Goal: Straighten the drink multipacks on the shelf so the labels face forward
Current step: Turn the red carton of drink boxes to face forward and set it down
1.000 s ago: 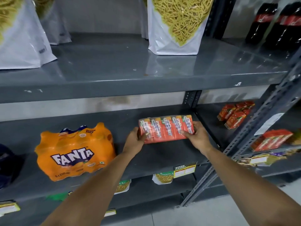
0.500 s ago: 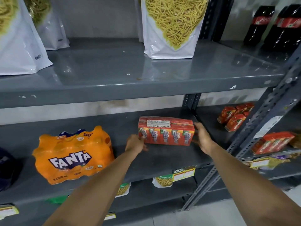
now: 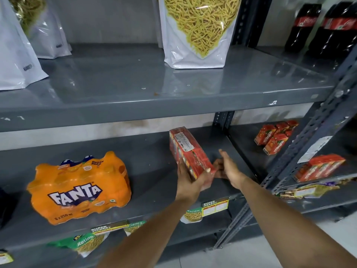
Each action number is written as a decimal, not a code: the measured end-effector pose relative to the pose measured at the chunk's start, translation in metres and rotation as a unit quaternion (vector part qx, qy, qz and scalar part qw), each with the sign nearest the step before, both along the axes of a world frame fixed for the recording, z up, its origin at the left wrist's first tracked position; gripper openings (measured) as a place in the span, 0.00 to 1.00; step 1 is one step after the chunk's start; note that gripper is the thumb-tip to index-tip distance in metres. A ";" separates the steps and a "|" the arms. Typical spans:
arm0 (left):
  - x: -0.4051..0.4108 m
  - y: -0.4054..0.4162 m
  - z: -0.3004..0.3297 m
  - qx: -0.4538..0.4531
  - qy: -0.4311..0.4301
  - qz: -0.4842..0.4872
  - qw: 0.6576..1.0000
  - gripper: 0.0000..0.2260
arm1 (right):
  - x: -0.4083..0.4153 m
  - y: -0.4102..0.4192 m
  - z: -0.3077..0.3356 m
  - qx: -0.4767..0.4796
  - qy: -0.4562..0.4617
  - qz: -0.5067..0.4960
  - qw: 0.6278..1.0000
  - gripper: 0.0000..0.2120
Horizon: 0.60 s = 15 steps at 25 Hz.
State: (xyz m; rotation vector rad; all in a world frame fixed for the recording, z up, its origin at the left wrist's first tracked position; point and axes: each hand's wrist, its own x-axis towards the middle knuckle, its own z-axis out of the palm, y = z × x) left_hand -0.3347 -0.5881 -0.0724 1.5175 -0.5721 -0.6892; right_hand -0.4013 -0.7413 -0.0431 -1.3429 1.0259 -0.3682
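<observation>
A red shrink-wrapped juice-carton multipack (image 3: 190,151) is lifted off the middle shelf (image 3: 154,182) and turned end-on, its white label patch facing up and left. My left hand (image 3: 190,181) grips its near lower end from below. My right hand (image 3: 229,168) hovers just right of the pack with fingers spread, at most brushing its near corner. An orange Fanta multipack (image 3: 79,187) rests at the shelf's left with its logo facing forward, slightly tilted.
The upper shelf (image 3: 135,105) overhangs closely, carrying snack pouches (image 3: 199,31). A perforated steel upright (image 3: 309,140) stands right of my hands. Beyond it sit red juice cartons (image 3: 274,138), another red multipack (image 3: 319,167) and cola bottles (image 3: 303,26). Green snack packets (image 3: 87,243) lie below.
The red multipack was lying lengthwise between both hands; it has been swung about a quarter turn and raised. My left hand has slid under its near end and my right hand has let go.
</observation>
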 end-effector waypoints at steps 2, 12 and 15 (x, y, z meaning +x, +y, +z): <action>0.004 0.004 -0.002 -0.013 0.020 0.013 1.000 0.32 | 0.009 -0.006 0.003 -0.040 -0.016 -0.017 0.999 0.30; 0.124 0.051 0.012 0.028 0.023 0.081 0.996 0.11 | 0.069 -0.035 0.030 -0.147 0.001 0.076 0.986 0.34; 0.127 0.044 0.017 0.074 0.056 0.122 0.988 0.15 | 0.068 -0.034 0.019 -0.156 0.013 0.084 0.984 0.22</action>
